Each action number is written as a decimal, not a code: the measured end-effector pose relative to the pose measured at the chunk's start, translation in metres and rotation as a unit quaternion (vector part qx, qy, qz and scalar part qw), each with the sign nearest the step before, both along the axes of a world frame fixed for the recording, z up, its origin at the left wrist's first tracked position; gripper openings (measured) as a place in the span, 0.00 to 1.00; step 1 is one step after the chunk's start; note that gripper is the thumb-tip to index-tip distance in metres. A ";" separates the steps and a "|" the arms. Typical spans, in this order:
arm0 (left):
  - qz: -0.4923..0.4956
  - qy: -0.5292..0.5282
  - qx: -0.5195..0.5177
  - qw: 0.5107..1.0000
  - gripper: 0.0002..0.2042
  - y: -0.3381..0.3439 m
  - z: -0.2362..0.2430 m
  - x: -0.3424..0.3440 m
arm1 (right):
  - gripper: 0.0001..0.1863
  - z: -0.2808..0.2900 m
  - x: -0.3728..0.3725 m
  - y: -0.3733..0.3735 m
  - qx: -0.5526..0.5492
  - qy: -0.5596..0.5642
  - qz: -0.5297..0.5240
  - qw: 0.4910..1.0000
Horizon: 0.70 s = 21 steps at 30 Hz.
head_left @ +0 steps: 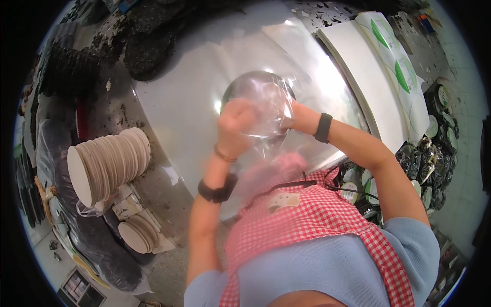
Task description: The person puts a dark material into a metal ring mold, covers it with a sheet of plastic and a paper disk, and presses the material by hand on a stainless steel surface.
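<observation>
A crinkled clear plastic sheet [270, 110] is gathered between my two hands, over the middle of the table. Behind it shows the curved edge of a dark round thing [248, 84], mostly covered by the film and my fingers. My left hand [238, 118] is closed in a fist on the plastic, slightly blurred. My right hand [297, 117] grips the film from the other side, its fingertips partly hidden. Both sit above a wide layer of smooth, shiny clear sheets [189, 117].
To the left lie a long row of pale discs [110, 163] and a shorter row [138, 233]. Black coiled bundles [148, 51] are at the far left. A white stack [358, 71] and green-marked packaging [391, 56] lie right. Wrapped black bundles [427, 163] pile up beside my right arm.
</observation>
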<state>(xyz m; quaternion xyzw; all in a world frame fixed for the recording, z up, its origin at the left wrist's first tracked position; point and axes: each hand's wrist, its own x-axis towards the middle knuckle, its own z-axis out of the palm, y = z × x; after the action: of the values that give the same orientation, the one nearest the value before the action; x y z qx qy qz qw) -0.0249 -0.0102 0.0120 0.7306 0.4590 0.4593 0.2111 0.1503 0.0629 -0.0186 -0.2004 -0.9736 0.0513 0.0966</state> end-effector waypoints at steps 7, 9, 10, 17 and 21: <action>0.143 0.304 -0.022 0.942 0.08 0.003 -0.013 0.021 | 0.25 0.014 0.023 -0.006 -0.102 0.075 0.006 0.992; 0.154 0.350 -0.035 0.923 0.11 -0.001 -0.012 0.023 | 0.26 0.035 0.040 -0.014 -0.157 0.068 -0.035 0.985; 0.155 0.371 -0.050 0.914 0.11 0.000 -0.010 0.024 | 0.27 0.049 0.057 -0.019 -0.151 0.109 -0.065 0.980; 0.110 0.378 -0.107 0.913 0.16 0.001 -0.012 0.018 | 0.26 0.028 0.002 -0.021 -0.129 0.236 0.006 0.963; 0.073 -0.072 -0.067 0.992 0.29 -0.009 -0.007 -0.005 | 0.17 0.016 -0.001 -0.015 -0.124 0.197 -0.011 0.973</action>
<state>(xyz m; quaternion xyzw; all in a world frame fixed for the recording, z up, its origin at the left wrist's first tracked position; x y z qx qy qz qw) -0.0295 -0.0188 0.0045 0.6442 0.5250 0.4928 0.2580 0.1489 0.0483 -0.0028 -0.2075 -0.9192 0.2089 0.2613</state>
